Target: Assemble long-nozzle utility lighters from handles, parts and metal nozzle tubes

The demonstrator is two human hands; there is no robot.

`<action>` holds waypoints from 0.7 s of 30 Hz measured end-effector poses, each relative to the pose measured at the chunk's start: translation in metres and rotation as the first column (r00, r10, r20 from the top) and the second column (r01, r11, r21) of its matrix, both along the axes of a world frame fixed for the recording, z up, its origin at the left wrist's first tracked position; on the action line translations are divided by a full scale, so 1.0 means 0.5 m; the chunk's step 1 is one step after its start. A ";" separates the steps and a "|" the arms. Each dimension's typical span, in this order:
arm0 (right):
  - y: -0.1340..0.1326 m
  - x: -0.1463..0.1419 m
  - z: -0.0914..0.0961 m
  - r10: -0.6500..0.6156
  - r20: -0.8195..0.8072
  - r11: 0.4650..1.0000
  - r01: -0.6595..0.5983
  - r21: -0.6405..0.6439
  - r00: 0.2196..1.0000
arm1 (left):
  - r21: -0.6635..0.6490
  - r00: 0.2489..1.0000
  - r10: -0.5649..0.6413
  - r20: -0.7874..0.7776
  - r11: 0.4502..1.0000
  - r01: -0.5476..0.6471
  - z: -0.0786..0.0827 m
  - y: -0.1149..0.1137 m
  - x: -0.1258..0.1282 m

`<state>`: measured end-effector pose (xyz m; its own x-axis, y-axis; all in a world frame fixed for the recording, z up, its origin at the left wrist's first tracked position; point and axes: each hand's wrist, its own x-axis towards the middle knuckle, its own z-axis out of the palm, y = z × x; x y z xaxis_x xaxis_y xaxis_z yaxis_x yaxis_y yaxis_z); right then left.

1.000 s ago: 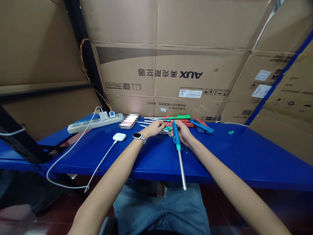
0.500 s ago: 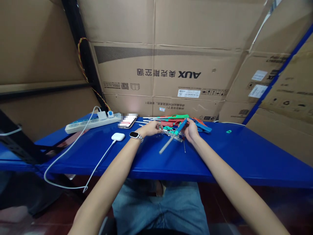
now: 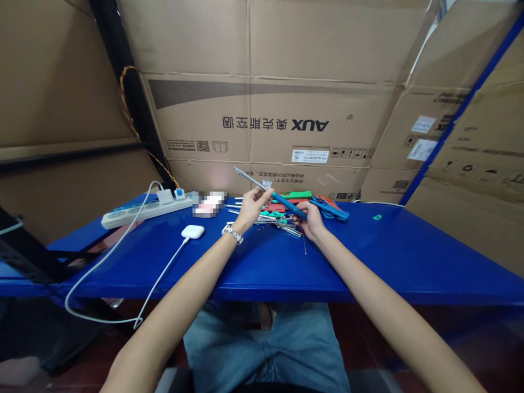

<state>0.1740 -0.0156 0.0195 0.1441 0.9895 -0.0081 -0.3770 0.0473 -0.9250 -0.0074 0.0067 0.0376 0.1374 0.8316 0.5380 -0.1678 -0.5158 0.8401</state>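
Note:
A blue long-reach lighter (image 3: 289,206) is held aslant over the table, its metal tube (image 3: 245,175) pointing up and to the left. My right hand (image 3: 311,219) is closed round the handle's lower end. At the joint of handle and tube, the fingers of my left hand (image 3: 254,206) pinch the lighter. Under and behind my hands lies a pile of metal tubes (image 3: 291,230) and small green parts (image 3: 273,215). Further back are a green lighter (image 3: 297,194), a red lighter (image 3: 275,208) and several blue handles (image 3: 333,209). A thin rod (image 3: 305,246) lies below my right hand.
A white power strip (image 3: 141,209), a phone (image 3: 209,204) and a white earbud case (image 3: 192,232) with a cable lie on the left. One small green piece (image 3: 377,217) rests at right on the blue table (image 3: 393,262). Cardboard (image 3: 270,103) walls the back.
The lighter has swung from pointing down toward me to pointing up and left. My left hand has left the pile and taken hold of it near the tube.

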 end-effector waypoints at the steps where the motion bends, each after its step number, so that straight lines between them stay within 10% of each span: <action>1: -0.005 -0.005 -0.001 0.032 0.025 0.999 -0.032 0.002 0.999 | -0.003 1.000 0.011 -0.011 1.000 -0.011 -0.001 0.002 -0.001; 8: -0.039 -0.044 0.003 0.413 0.233 0.898 -0.436 0.056 0.880 | -0.063 0.947 -0.230 -0.222 0.973 0.222 -0.010 -0.013 0.009; 21: -0.055 -0.043 0.017 0.583 0.083 0.811 -0.584 -0.015 0.808 | -0.329 0.908 -0.417 -0.034 0.863 0.383 -0.020 -0.030 0.023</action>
